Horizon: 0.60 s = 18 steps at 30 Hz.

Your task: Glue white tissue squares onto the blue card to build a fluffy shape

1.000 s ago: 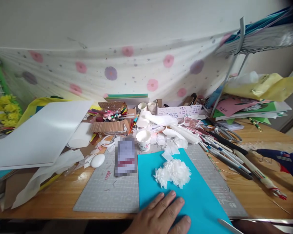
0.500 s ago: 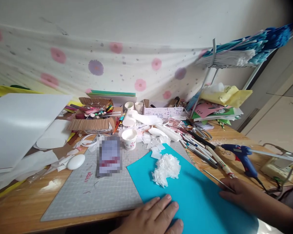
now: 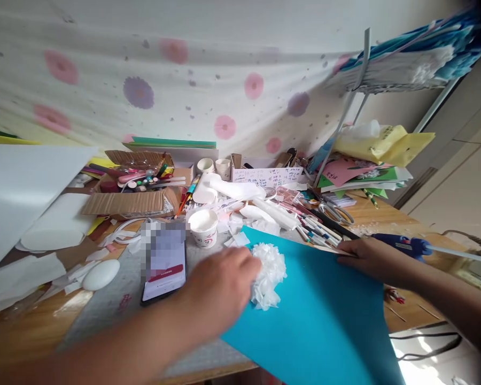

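Observation:
A bunched white tissue-paper flower lies on a turquoise sheet. My left hand, smeared by motion, is at the flower's left side over the sheet's left edge; its fingers look bent, and the fingertips are hidden. Just beyond it are thin white tissue pieces. My right hand is closed at the sheet's far right edge, pinching a thin stick that points left; most of the stick is covered by the fingers.
A phone rests on a grey cutting mat, near a paper cup. Pens and scissors lie behind the sheet. The blue glue gun is behind my right arm. A white egg-shaped piece sits left.
My left hand has lifted off the sheet and moved away from me to the flower's left side. My right hand with the stick has moved farther back and left. The view has shifted.

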Each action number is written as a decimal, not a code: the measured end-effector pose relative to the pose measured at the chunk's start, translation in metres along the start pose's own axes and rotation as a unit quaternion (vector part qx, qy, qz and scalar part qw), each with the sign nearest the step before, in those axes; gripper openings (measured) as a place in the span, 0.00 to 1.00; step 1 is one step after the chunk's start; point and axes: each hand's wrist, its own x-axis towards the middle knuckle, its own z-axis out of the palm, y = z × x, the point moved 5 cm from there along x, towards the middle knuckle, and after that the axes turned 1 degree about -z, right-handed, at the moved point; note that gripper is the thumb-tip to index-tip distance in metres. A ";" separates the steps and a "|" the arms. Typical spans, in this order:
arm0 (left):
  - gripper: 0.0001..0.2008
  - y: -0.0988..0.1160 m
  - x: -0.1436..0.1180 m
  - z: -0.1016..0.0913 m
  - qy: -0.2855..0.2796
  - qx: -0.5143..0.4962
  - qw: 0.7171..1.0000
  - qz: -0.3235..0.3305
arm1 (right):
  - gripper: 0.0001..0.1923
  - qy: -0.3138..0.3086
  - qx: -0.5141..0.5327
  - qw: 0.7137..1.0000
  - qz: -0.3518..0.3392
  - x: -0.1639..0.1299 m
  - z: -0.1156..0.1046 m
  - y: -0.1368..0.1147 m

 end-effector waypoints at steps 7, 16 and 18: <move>0.06 -0.037 0.021 0.023 -0.073 0.044 0.993 -0.080 | 0.12 -0.024 -0.013 0.999 -0.034 0.044 -0.004 -0.003; 0.11 -0.052 0.023 0.037 -0.077 0.048 0.992 -0.085 | 0.20 0.168 0.237 0.953 -0.087 0.023 -0.038 -0.026; 0.11 -0.051 0.020 0.030 -0.033 0.002 0.997 -0.071 | 0.22 0.157 0.387 0.904 -0.089 0.009 -0.037 -0.037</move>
